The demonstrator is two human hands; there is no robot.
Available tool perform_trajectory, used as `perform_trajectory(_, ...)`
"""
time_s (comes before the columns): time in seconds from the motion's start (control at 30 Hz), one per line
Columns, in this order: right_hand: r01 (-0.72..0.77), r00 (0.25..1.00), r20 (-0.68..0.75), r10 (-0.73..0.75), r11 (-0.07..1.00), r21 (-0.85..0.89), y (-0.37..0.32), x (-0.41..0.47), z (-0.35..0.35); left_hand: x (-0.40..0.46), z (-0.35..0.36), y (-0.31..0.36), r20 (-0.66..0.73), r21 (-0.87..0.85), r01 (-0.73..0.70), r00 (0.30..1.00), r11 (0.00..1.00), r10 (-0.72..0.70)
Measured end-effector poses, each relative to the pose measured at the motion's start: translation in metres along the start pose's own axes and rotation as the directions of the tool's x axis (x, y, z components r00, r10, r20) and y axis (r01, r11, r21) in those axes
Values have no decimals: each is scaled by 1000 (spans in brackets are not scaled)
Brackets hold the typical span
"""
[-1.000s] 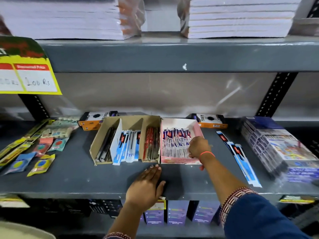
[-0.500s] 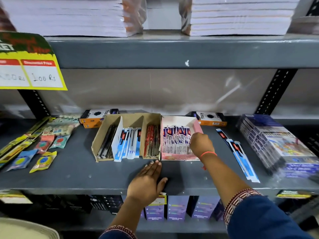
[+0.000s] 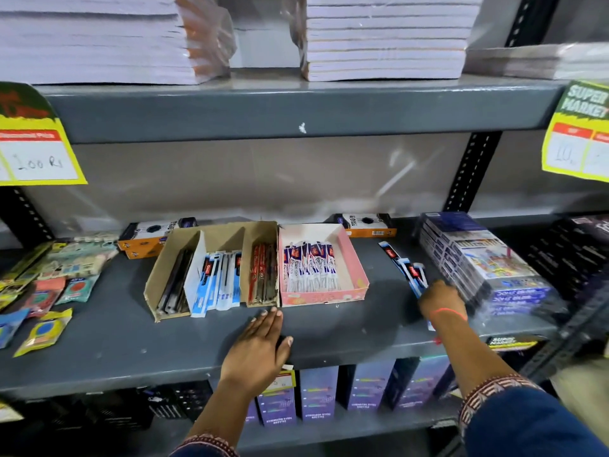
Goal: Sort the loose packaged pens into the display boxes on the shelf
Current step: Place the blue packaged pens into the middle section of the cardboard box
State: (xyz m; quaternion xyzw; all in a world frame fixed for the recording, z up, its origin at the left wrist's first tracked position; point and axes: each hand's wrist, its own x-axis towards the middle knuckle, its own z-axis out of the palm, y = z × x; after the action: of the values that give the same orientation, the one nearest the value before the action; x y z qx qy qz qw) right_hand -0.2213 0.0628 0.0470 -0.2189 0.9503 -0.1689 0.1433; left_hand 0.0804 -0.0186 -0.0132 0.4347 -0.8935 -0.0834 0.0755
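Observation:
Loose blue-and-white packaged pens (image 3: 404, 267) lie on the grey shelf (image 3: 329, 328), right of the display boxes. My right hand (image 3: 441, 299) rests over their near end, back of the hand up, fingers hidden and blurred. The pink display box (image 3: 357, 270) holds white, blue and red pen packs. Beside it, a brown cardboard box (image 3: 155, 275) has three compartments: dark pens, blue-and-white packs (image 3: 219, 280) and red pens (image 3: 262, 275). My left hand (image 3: 260, 344) lies flat on the shelf in front of the boxes, holding nothing.
A wrapped stack of purple boxes (image 3: 478, 262) stands just right of my right hand. Orange-and-black boxes (image 3: 365, 224) sit behind the display boxes. Small packets (image 3: 43, 329) are scattered at the left. Paper stacks fill the shelf above; purple boxes (image 3: 318, 394) stand below.
My right hand left the pink box and moved right onto the loose blue pen packs. My left hand stayed flat on the shelf. The view shifted right.

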Motion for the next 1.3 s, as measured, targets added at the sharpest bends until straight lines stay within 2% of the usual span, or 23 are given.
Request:
perform_trajectory(0.2, -56, 997, 58, 45, 974, 218, 1, 3, -1, -1, -3, 1, 3, -7, -5, 1000, 1000, 5)
perform_trajectory(0.27, -70, 994, 101, 37, 936, 346, -4, 3, -4, -1, 0, 0, -4, 0, -9, 1000, 1000, 9)
perform_trajectory(0.33, -56, 993, 118, -16, 809, 585, -12, 0, -7, 0, 1, -1, -10, 14, -13, 1000, 1000, 13)
perform_trajectory(0.4, -105, 976, 194, -96, 573, 812, -23, -12, -10, 0, 1, -1, -7, 23, -14, 1000, 1000, 14)
perform_trajectory(0.43, -120, 958, 230, -171, 492, 862, -28, -20, -9, 0, 0, -1, -7, 24, -16, 1000, 1000, 17)
perform_trajectory(0.53, -106, 885, 267, -382, 393, 914, -44, -51, -5, 1, 0, -1, -5, 42, -17, 1000, 999, 17)
perform_trajectory(0.63, -125, 826, 258, -502, 283, 951, -58, -79, 2, 1, 1, -1, -6, 45, -14, 1000, 999, 14)
perform_trajectory(0.83, -141, 746, 260, -614, 235, 962, -68, -105, 12, 1, 4, -3, -20, 40, -19, 1000, 999, 20)
perform_trajectory(1.0, -132, 729, 249, -638, 226, 965, -68, -105, 10, -1, 2, -1, -27, 71, -18, 999, 997, 20)
perform_trajectory(1.13, -157, 704, 267, -659, 221, 962, -68, -107, 10, 0, -5, 2, 21, 84, -8, 1000, 996, 6)
perform_trajectory(1.3, -177, 677, 314, -665, 267, 947, -76, -112, 21, -16, -15, -5, 36, 94, 24, 999, 995, -28)
